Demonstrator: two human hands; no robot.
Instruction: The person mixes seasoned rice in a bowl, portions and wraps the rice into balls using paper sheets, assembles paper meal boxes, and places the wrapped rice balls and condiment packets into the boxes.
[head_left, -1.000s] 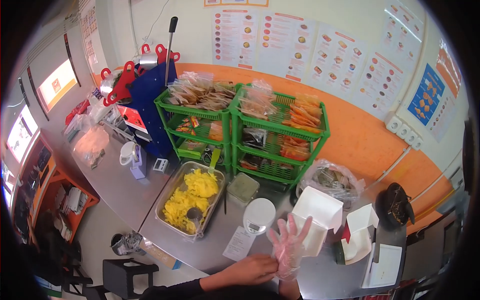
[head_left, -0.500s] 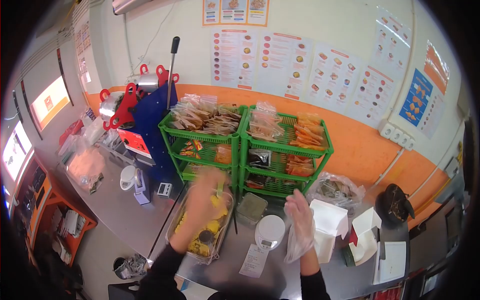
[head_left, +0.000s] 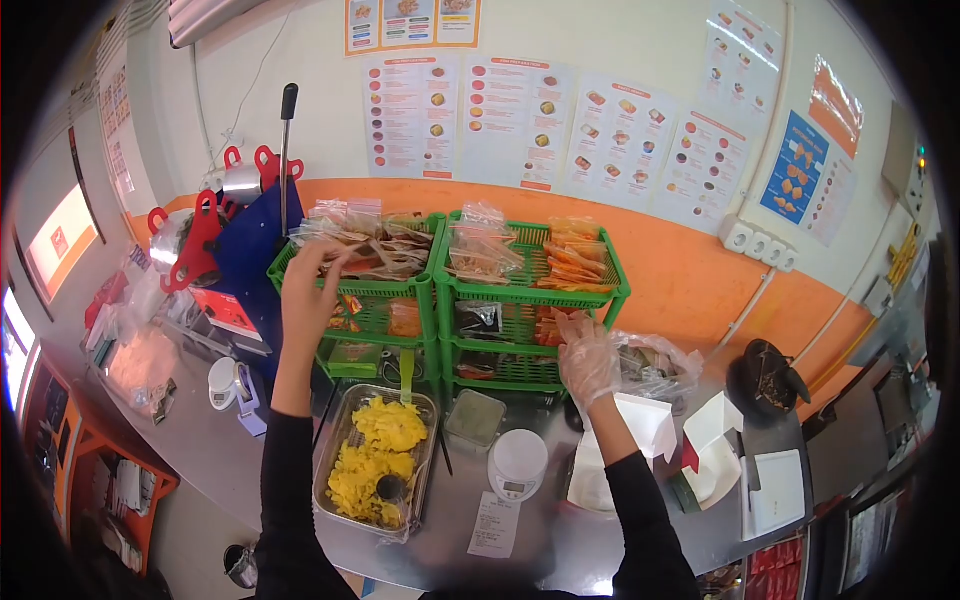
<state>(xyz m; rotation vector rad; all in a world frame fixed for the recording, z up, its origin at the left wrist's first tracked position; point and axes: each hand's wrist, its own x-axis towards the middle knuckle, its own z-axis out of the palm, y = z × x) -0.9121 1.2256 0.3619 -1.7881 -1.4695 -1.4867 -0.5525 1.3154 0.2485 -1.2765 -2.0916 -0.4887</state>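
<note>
My left hand is bare and reaches to the left top basket of the green racks. Its fingers are apart at the edge of a pile of clear packets with brown contents; none is seen held. A clear plastic glove covers my right hand. Its fingers, somewhat apart, touch or nearly touch the orange packets in the right rack's middle basket. Below the racks are a tray of yellow food with a green-handled utensil, a lidded container and a white scale.
A receipt lies in front of the scale. Open white boxes and a plastic bag are at the right, near a dark bowl. Behind my left arm stands a blue panel with red-handled equipment.
The glove is on and my hands have separated. My left hand has moved up past the yellow food to the top basket; my right hand has moved up to the middle basket. The view has shifted.
</note>
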